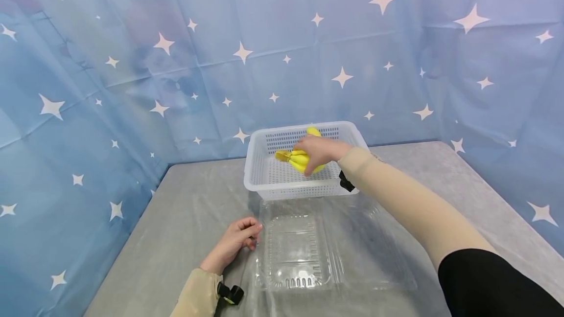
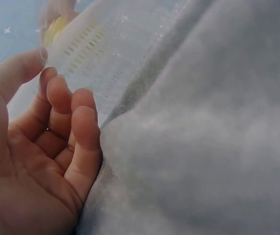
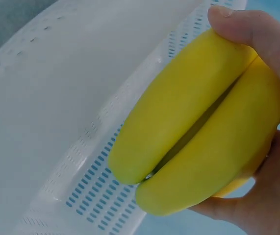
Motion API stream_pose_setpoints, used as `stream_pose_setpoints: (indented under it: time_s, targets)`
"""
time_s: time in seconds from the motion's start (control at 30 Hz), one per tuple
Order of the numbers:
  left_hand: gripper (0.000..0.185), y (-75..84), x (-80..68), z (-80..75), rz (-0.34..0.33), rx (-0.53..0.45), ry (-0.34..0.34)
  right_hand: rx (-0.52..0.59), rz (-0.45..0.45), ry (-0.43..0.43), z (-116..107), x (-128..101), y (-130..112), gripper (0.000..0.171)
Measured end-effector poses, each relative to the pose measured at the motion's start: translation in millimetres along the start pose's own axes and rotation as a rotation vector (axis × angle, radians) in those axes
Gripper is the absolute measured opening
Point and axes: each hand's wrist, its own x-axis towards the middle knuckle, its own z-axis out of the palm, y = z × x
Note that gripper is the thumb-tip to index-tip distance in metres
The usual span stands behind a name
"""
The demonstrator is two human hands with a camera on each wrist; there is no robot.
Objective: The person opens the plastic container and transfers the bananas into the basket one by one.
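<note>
My right hand (image 1: 320,151) grips a bunch of yellow bananas (image 3: 179,117) over the white perforated basket (image 1: 251,170). In the right wrist view the thumb lies along one side of the bunch and the fingers pass behind it. Two bananas show in front, side by side, and their brownish stem end points left in the head view. My left hand (image 1: 238,239) rests on the table at the left edge of a clear plastic clamshell container (image 1: 295,248). Its fingers (image 2: 86,127) are loosely curled, with the thumb tip apart from the index fingertip.
The clamshell lies unfolded in front of the basket, with its flat lid half (image 1: 370,248) on the right. Grey cloth covers the table (image 1: 198,199). A blue curtain (image 1: 282,77) with white stars hangs close behind the basket and along both sides.
</note>
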Motion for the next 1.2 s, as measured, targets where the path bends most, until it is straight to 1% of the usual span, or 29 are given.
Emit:
stream_pose_setpoints:
  time_s: [0.2,0.37,0.47,0.53,0.63,0.7,0.73,0.87,0.93,1.03,1.13,1.2]
  targets:
    - [0.012,-0.7,1.1,1.6,-0.024,0.007,-0.01,0.014,0.02,-0.05,7,6,6,0.068]
    - [0.012,0.0,3.4,1.9,-0.021,0.009,-0.006,0.017,0.02,-0.068,13,9,13,0.074]
    - [0.013,1.1,4.8,1.8,-0.012,0.011,-0.009,0.033,0.033,-0.074,16,11,17,0.075]
    - [0.013,1.5,5.3,1.7,-0.004,0.012,-0.01,0.039,0.025,-0.087,20,12,19,0.067]
    - [0.013,0.8,4.9,1.3,0.0,0.022,-0.012,0.009,-0.015,-0.122,29,14,20,0.048]
    - [0.013,-0.3,4.0,1.0,0.001,0.024,-0.013,-0.042,-0.058,-0.136,36,15,20,0.037]
    - [0.013,-0.8,3.6,1.0,0.0,0.025,-0.013,-0.067,-0.07,-0.136,40,16,20,0.035]
    - [0.014,-0.9,1.4,1.6,0.002,0.025,-0.017,-0.138,-0.093,-0.101,53,16,21,0.029]
    - [0.014,-0.3,0.4,1.9,0.0,0.023,-0.018,-0.168,-0.081,-0.094,58,16,22,0.026]
    - [0.014,0.4,-0.7,1.7,-0.005,0.017,-0.013,-0.22,-0.092,-0.092,63,17,21,0.022]
    - [0.013,0.6,-0.7,0.6,-0.005,0.008,-0.004,-0.231,-0.099,-0.085,64,18,19,0.023]
    - [0.012,0.4,-0.6,0.0,-0.003,0.004,0.001,-0.199,-0.099,-0.076,64,18,17,0.025]
